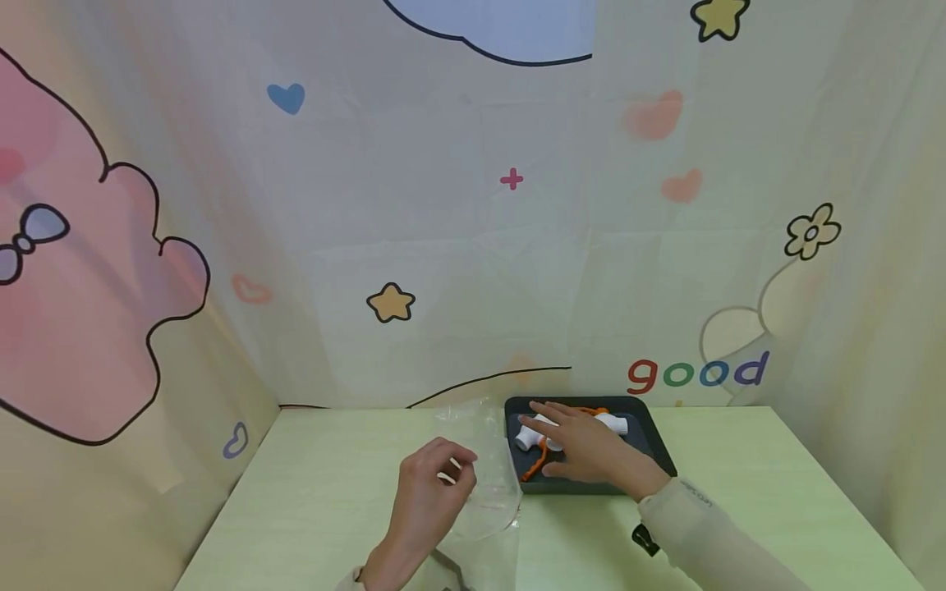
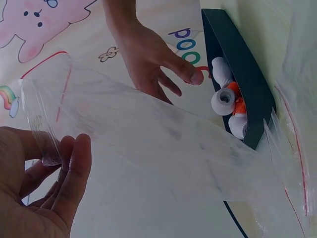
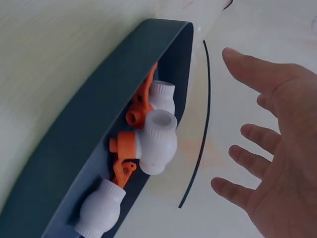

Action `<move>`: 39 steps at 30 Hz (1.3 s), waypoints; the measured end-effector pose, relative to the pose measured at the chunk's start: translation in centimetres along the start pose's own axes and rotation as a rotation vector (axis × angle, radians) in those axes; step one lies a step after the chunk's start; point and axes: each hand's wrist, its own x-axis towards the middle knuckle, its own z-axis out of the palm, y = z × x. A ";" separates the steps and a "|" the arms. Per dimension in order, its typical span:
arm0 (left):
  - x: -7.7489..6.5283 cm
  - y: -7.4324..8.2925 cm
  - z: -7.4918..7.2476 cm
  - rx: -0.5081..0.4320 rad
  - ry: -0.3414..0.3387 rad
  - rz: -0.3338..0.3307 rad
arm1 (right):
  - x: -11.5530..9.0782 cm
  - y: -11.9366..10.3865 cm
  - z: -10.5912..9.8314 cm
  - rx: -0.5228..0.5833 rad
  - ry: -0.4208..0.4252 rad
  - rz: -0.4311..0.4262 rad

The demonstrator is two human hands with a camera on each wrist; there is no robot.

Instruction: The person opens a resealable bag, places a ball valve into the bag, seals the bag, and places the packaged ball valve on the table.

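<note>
My left hand [image 1: 436,492] pinches the edge of a clear plastic zip bag [image 2: 148,134] between thumb and fingers. The bag hangs out toward the tray, and a red line runs along its top. Over the dark tray [image 1: 584,488] hovers my right hand [image 1: 591,447], fingers spread and straight, holding nothing. Inside the tray lie several white plastic ball valves [image 3: 158,144] with orange handles [image 3: 126,144]. In the head view the right hand partly covers them. From the right wrist, the palm appears apart from the valves.
More clear bags with red zip lines [image 2: 299,148] lie on the pale green table [image 1: 318,509], beside the tray. A patterned curtain [image 1: 458,205] stands behind the table's far edge, close to the tray. A small black object [image 1: 645,539] shows under the right sleeve.
</note>
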 end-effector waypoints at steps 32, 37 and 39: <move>-0.2 -0.4 0.0 0.011 -0.014 -0.024 | 3.4 -1.1 4.9 0.036 -0.093 0.046; -0.3 -0.6 0.2 0.021 0.003 -0.005 | 3.5 -0.9 5.7 0.002 -0.050 -0.013; -0.2 -0.6 0.2 0.021 0.009 0.007 | 3.5 -0.9 6.0 0.009 -0.052 -0.017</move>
